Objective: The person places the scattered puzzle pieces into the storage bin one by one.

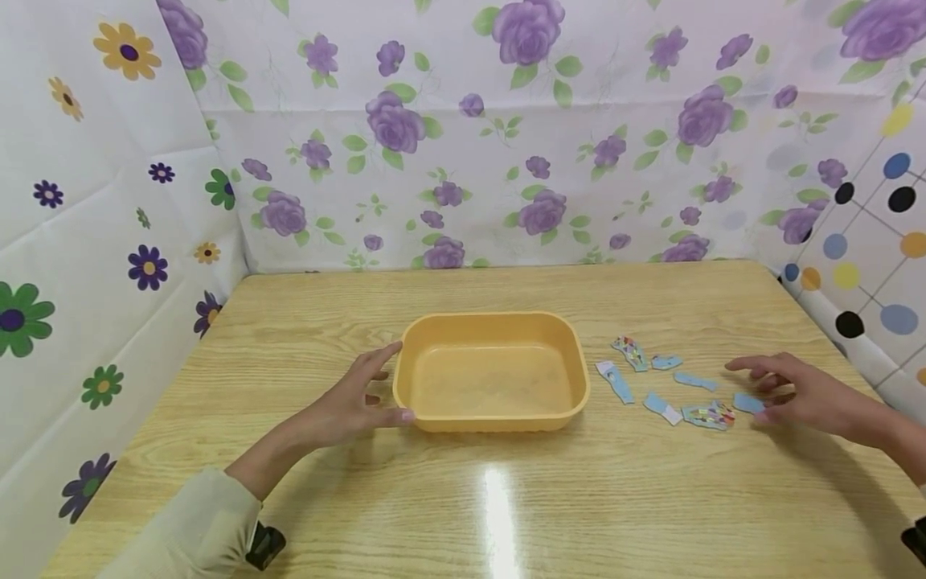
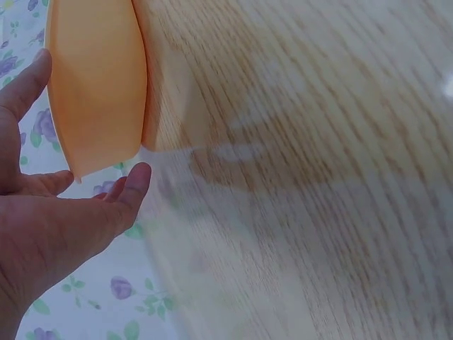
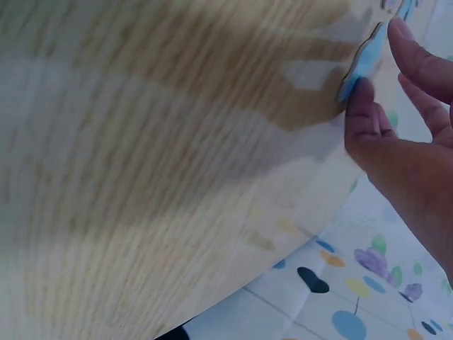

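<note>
Seven pieces (image 1: 661,408) are spread right of the tray (image 1: 492,378) touched by the wide-fingered left hand (image 1: 350,408); the nearest piece (image 1: 746,401) seems lined up for pick-up by the loose-fingered right hand (image 1: 816,402), a pinch needed next.

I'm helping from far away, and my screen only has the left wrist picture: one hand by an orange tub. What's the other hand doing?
Observer: The right hand is at a small blue piece, with a fingertip against it.

Child: Ooh, is that the only piece?

Observer: No, the head view shows seven flat pieces in all, lying on the table to the right of the tub.

Child: Are they all plain blue?

Observer: No, two of them have bright, many-coloured patterns: one at the far side of the group and one at the near side.
</note>
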The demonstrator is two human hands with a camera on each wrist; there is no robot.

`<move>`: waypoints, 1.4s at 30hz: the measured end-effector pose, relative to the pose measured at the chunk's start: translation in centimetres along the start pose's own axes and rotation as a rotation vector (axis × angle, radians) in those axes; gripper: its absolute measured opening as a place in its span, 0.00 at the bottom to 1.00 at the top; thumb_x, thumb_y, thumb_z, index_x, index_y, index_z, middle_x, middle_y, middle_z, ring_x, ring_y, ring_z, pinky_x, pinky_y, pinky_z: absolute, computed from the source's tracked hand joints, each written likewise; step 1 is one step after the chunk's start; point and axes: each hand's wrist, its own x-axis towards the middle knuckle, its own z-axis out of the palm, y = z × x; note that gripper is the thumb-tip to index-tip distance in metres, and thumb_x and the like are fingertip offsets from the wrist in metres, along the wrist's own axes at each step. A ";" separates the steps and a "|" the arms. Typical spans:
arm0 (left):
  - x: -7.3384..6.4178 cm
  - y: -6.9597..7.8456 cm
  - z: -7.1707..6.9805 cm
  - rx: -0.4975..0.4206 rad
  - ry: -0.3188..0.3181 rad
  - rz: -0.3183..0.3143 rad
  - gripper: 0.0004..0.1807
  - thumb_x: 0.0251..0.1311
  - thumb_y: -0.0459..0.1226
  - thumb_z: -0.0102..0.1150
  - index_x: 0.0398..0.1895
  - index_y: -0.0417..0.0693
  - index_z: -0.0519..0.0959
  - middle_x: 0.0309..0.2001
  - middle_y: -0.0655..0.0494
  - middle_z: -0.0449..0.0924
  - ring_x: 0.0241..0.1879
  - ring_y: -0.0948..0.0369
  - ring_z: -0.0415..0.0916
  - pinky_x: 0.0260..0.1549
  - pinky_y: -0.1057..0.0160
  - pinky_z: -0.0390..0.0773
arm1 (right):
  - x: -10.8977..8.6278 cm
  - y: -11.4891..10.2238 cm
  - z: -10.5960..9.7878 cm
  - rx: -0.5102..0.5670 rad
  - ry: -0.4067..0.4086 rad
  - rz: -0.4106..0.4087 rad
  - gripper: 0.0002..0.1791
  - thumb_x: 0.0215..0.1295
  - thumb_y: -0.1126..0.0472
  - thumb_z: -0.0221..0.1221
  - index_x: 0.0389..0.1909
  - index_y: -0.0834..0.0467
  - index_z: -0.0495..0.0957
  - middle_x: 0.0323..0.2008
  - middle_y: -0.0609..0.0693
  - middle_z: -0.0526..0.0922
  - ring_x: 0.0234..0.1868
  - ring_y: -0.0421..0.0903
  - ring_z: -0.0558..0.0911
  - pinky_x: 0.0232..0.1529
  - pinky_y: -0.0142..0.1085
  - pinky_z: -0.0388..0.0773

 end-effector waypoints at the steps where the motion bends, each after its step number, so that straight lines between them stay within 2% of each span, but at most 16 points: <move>1: 0.0 0.0 0.0 -0.004 -0.002 -0.003 0.54 0.56 0.47 0.69 0.77 0.55 0.43 0.72 0.42 0.42 0.69 0.40 0.49 0.60 0.40 0.65 | -0.1 0.2 0.0 0.004 -0.010 -0.003 0.43 0.53 0.57 0.70 0.69 0.61 0.62 0.56 0.65 0.61 0.51 0.42 0.74 0.40 0.30 0.77; 4: 0.0 0.2 0.0 -0.010 -0.008 -0.011 0.54 0.56 0.47 0.69 0.77 0.55 0.42 0.73 0.43 0.41 0.69 0.40 0.49 0.60 0.40 0.65 | -0.5 0.8 0.0 0.005 -0.019 0.008 0.44 0.52 0.56 0.71 0.69 0.58 0.61 0.57 0.65 0.58 0.52 0.41 0.72 0.39 0.27 0.76; 8: 0.1 0.2 -0.1 -0.013 -0.008 -0.026 0.54 0.55 0.48 0.69 0.77 0.56 0.43 0.74 0.44 0.39 0.69 0.40 0.49 0.59 0.41 0.67 | -0.7 1.1 0.0 -0.010 0.000 -0.003 0.41 0.52 0.58 0.71 0.68 0.56 0.65 0.55 0.63 0.59 0.47 0.28 0.67 0.37 0.27 0.76; 12: 0.1 0.2 -0.1 -0.018 -0.013 -0.039 0.54 0.55 0.48 0.69 0.77 0.56 0.43 0.74 0.45 0.38 0.69 0.40 0.49 0.59 0.41 0.67 | -0.6 1.2 0.3 -0.013 0.023 -0.025 0.38 0.51 0.65 0.70 0.65 0.57 0.68 0.53 0.61 0.58 0.43 0.30 0.63 0.35 0.29 0.74; 16: 0.1 0.1 -0.1 -0.021 -0.019 -0.036 0.54 0.55 0.48 0.69 0.77 0.56 0.43 0.74 0.45 0.37 0.69 0.41 0.49 0.59 0.41 0.67 | -0.5 1.6 0.6 -0.082 0.080 -0.074 0.36 0.47 0.70 0.71 0.61 0.56 0.74 0.51 0.59 0.61 0.40 0.34 0.59 0.31 0.29 0.66; 19: 0.2 0.0 -0.1 -0.025 -0.020 -0.030 0.54 0.55 0.47 0.69 0.77 0.56 0.43 0.74 0.45 0.37 0.69 0.41 0.49 0.58 0.42 0.68 | -0.6 2.2 0.5 -0.140 0.112 -0.119 0.34 0.45 0.69 0.72 0.58 0.55 0.76 0.51 0.59 0.65 0.40 0.33 0.58 0.30 0.30 0.62; 23: 0.3 0.0 -0.1 -0.034 -0.024 -0.025 0.54 0.55 0.47 0.69 0.77 0.55 0.42 0.75 0.46 0.36 0.69 0.41 0.48 0.59 0.42 0.67 | -0.8 3.1 0.4 -0.150 0.130 -0.137 0.33 0.47 0.65 0.73 0.58 0.53 0.77 0.48 0.57 0.65 0.39 0.34 0.57 0.30 0.31 0.60; 29: 0.2 0.2 -0.3 -0.031 -0.025 -0.047 0.54 0.55 0.48 0.69 0.77 0.58 0.43 0.75 0.47 0.36 0.70 0.42 0.47 0.59 0.41 0.67 | -0.6 3.7 0.5 -0.137 0.147 -0.152 0.34 0.47 0.66 0.72 0.60 0.54 0.76 0.40 0.54 0.63 0.35 0.37 0.53 0.28 0.33 0.52; 36: 0.3 0.5 -0.3 -0.034 -0.032 -0.076 0.55 0.54 0.48 0.70 0.77 0.60 0.42 0.75 0.47 0.35 0.70 0.41 0.46 0.57 0.42 0.69 | -0.5 3.6 0.8 -0.105 0.164 -0.201 0.34 0.47 0.67 0.72 0.59 0.54 0.77 0.37 0.51 0.62 0.34 0.39 0.53 0.28 0.35 0.50; 42: 0.5 0.4 -0.3 -0.042 -0.041 -0.081 0.54 0.55 0.48 0.69 0.77 0.61 0.43 0.75 0.47 0.35 0.70 0.41 0.45 0.57 0.41 0.69 | -0.5 3.4 0.9 -0.097 0.139 -0.248 0.34 0.48 0.69 0.70 0.61 0.57 0.75 0.33 0.49 0.61 0.32 0.39 0.53 0.27 0.36 0.49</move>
